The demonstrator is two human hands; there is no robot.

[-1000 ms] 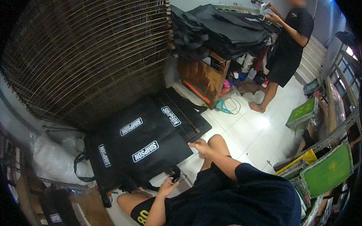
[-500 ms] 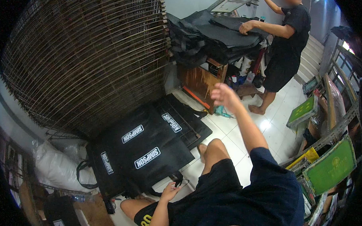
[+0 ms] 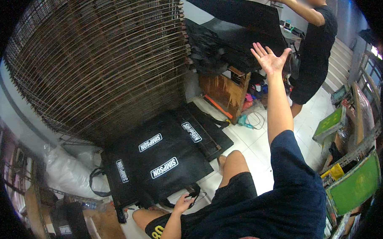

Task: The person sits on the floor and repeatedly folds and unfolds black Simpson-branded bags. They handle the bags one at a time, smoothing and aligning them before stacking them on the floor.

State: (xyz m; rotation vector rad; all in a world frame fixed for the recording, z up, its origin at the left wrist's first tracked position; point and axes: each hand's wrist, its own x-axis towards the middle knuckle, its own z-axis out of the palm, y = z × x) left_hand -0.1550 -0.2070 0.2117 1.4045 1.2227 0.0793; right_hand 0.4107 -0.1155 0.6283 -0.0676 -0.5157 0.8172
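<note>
My right hand (image 3: 270,63) is raised at the end of an outstretched arm, open and empty, fingers spread and palm showing. Behind it, a co-worker lifts a large black fabric piece (image 3: 242,12) over a pile of dark fabric (image 3: 206,47); a gap between my hand and the piece cannot be judged. Low, near my lap, my left hand (image 3: 182,203) has its fingers curled around a thin black cord (image 3: 199,199). Beside it lie black fabric bags (image 3: 136,163) with white printed labels, spread flat on the floor. A strap handle (image 3: 193,189) shows at their near edge.
A tall rack of metal wire shelves (image 3: 101,68) stands behind the bags. A stuffed clear plastic sack (image 3: 71,170) sits at left. The co-worker (image 3: 313,52) stands beside a wooden cabinet (image 3: 224,91). Green-faced frames (image 3: 355,183) lean on the right.
My right hand has risen farther up and right, its fingers now spread. The co-worker has raised a black fabric piece off the pile. My left hand stays near my lap.
</note>
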